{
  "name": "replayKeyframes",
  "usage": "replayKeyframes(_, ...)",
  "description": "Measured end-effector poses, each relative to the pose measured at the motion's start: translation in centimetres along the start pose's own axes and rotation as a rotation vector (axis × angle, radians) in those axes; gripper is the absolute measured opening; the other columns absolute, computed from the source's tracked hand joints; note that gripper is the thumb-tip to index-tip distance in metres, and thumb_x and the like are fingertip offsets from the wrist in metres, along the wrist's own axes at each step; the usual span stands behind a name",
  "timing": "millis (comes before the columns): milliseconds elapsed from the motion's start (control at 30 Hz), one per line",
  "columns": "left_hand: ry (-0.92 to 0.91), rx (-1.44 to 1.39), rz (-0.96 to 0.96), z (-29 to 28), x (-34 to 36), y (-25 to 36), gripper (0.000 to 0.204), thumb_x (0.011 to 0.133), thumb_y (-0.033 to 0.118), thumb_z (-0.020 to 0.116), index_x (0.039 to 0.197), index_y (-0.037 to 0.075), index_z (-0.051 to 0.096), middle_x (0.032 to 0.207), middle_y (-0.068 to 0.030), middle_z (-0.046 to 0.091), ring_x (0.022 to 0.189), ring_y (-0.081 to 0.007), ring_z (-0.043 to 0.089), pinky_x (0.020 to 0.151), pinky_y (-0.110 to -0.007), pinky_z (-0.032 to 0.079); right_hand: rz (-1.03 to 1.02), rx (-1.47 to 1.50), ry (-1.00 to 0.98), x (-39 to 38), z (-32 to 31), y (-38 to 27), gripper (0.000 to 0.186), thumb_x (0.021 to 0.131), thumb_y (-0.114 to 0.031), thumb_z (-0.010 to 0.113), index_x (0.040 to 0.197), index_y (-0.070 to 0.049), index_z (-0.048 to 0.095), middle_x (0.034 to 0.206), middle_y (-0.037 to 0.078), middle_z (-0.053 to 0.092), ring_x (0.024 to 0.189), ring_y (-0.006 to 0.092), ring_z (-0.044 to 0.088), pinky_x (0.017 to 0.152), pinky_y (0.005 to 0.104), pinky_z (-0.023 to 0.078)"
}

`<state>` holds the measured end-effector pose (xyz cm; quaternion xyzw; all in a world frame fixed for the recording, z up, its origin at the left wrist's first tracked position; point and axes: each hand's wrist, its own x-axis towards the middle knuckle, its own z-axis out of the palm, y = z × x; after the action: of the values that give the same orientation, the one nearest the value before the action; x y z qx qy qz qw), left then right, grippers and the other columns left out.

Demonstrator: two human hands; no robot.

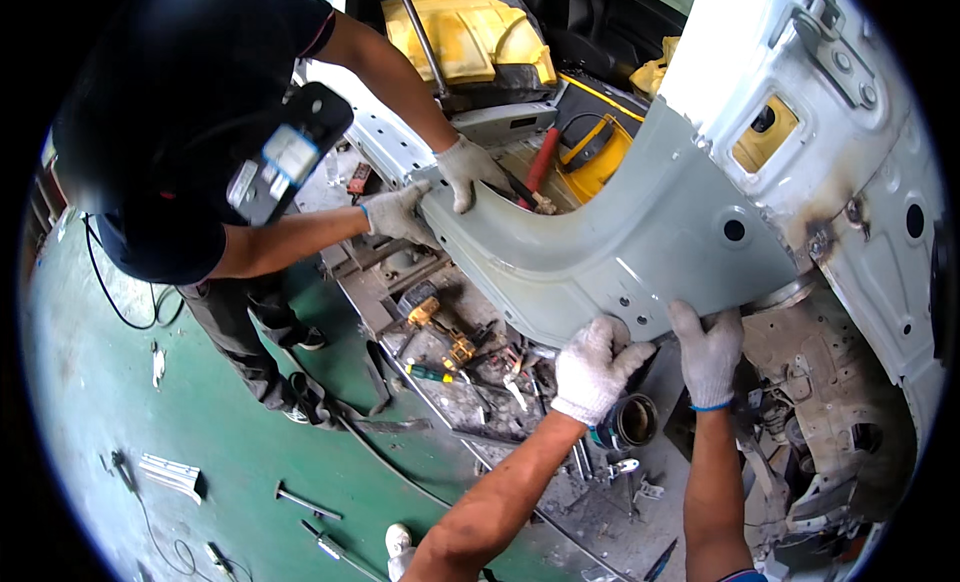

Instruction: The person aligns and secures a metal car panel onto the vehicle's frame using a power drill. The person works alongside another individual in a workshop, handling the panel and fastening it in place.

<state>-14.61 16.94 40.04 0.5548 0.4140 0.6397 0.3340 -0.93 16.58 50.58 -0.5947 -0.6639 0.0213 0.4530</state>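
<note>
Left hand (592, 367), gloved in white knit, was clamped on the lower edge of the pale grey-green body panel (610, 242), fingers curled up over the lip; right hand (708, 354), likewise gloved, gripped the same edge just beside it, the two hands near but not touching. The panel lay curved between the white car body (850, 132) on the right and a co-worker in dark clothing on the left, whose two gloved hands (430, 197) held its far end. Risk, as judged: the panel was carried only at its two ends, and an uneven pull from either person could have twisted it or torn it from a grip; the thin sheet edge could have cut through the knit gloves where the fingers bore the load. Beneath the panel lay a cluttered sill and floor pan with a yellow power drill (440, 327), a green-handled screwdriver (428, 373) and loose bits; a dropped panel would have struck these or the feet below. A dark cylindrical can (630, 420) stood directly under the left wrist and could have been knocked over. On the green floor (150, 412) lay a cable (120, 302), metal strips and rods, each a tripping hazard if either person stepped back under load. A scorched patch (825, 232) marked the car body near the panel's upper joint.
</note>
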Motion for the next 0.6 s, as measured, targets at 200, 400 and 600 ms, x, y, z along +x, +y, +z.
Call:
replayKeyframes(200,0.033,-0.001,0.069,-0.1,0.4,-0.4,0.039,0.080,0.031,0.088,0.086,0.007,0.057,0.075,-0.0129,0.062,0.068,-0.0343,0.063,0.063,-0.045,0.051,0.019,-0.035,-0.029,0.0,-0.2,-0.4,0.059,0.088,-0.034,0.080,0.124,0.008,0.059,0.115,0.018,0.067,0.103,0.0279,0.063,0.094,0.0433,0.051)
replayKeyframes(400,-0.045,0.027,0.011,-0.4,0.4,0.2,0.041,0.081,0.035,0.087,0.086,0.006,0.059,0.076,-0.0146,0.062,0.068,-0.0361,0.063,0.063,-0.045,0.051,0.098,-0.044,-0.041,-0.2,-0.7,0.6,0.059,0.088,-0.034,0.080,0.123,0.008,0.059,0.116,0.017,0.066,0.103,0.0261,0.063,0.094,0.0414,0.051)
replayKeyframes(600,-0.023,-0.002,0.049,-0.5,0.7,0.1,0.041,0.081,0.035,0.087,0.085,0.007,0.058,0.074,-0.0140,0.062,0.067,-0.0366,0.062,0.063,-0.045,0.051,0.130,-0.133,-0.013,-0.2,-0.4,-0.4,0.065,0.085,-0.045,0.081,0.120,0.007,0.064,0.114,0.021,0.070,0.105,0.0328,0.067,0.094,0.0448,0.051)
